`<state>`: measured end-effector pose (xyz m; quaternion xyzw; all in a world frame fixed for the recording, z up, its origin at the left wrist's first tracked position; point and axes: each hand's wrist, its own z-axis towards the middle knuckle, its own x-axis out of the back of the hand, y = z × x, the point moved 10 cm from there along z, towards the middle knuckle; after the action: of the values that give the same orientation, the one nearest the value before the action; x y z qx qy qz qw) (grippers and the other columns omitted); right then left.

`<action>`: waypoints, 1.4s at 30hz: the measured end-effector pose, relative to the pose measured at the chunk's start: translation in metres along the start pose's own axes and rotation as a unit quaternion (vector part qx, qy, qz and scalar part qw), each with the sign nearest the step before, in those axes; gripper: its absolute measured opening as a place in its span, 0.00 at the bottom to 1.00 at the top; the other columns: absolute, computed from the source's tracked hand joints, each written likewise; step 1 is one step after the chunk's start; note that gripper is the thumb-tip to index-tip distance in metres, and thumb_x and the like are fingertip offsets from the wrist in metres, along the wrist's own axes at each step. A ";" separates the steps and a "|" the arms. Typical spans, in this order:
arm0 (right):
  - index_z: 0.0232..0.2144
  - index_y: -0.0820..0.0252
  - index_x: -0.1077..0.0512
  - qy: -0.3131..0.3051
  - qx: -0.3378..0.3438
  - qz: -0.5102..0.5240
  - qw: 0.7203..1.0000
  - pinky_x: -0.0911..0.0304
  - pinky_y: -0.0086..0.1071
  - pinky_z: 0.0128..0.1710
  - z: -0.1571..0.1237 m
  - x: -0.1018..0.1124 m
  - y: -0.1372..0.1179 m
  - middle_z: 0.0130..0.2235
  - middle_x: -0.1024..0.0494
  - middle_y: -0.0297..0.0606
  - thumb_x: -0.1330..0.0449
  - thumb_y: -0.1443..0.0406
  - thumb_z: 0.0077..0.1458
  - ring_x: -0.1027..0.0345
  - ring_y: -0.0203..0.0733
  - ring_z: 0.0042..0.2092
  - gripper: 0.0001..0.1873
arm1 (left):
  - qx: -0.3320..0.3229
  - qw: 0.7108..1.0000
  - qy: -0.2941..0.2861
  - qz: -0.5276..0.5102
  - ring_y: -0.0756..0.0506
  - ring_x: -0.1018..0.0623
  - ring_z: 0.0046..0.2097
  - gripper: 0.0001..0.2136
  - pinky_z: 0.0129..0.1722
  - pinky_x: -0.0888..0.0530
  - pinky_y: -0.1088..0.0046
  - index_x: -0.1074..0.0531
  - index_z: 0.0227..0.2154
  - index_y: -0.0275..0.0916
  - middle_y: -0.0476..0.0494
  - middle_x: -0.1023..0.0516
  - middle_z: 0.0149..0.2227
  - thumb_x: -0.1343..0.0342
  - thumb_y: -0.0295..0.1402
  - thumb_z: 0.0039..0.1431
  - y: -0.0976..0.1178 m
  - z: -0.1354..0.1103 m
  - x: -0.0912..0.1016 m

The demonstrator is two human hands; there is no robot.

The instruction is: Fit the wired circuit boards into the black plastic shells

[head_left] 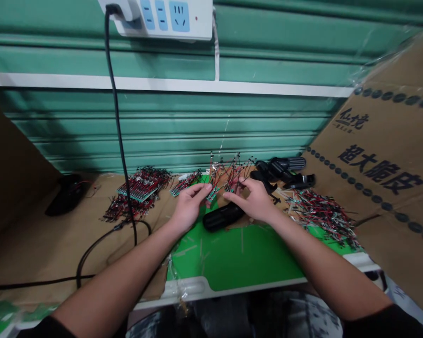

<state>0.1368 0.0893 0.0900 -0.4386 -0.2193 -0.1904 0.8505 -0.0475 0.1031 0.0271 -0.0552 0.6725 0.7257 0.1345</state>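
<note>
Hands (189, 205) (251, 199) well inside green mat's edge (254, 283)

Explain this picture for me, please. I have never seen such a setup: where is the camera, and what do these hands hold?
There is no machine here. You see a person's left hand and right hand, filmed by a camera worn on the head, looking forward and down. The left hand seems to hold a small green circuit board with thin wires; the right hand's fingers are close to it. Below lies a black cylinder by a green mat. On the left is a pile of wired boards; on the right are loose wires and black plastic parts.
</note>
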 end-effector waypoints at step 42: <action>0.42 0.59 0.18 -0.086 0.093 -0.043 0.991 0.34 0.39 0.45 -0.006 -0.032 -0.009 0.38 0.17 0.43 0.42 0.63 0.70 0.25 0.46 0.41 0.12 | 0.009 0.999 -0.001 0.032 0.51 0.30 0.18 0.23 0.16 0.34 0.77 0.25 0.39 0.37 0.52 0.27 0.19 0.31 0.53 0.54 -0.003 0.001 -0.006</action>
<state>0.1071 0.0834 0.0754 -0.3624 -0.3271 -0.1668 0.8567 -0.0409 0.1036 0.0263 -0.0314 0.6801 0.7238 0.1123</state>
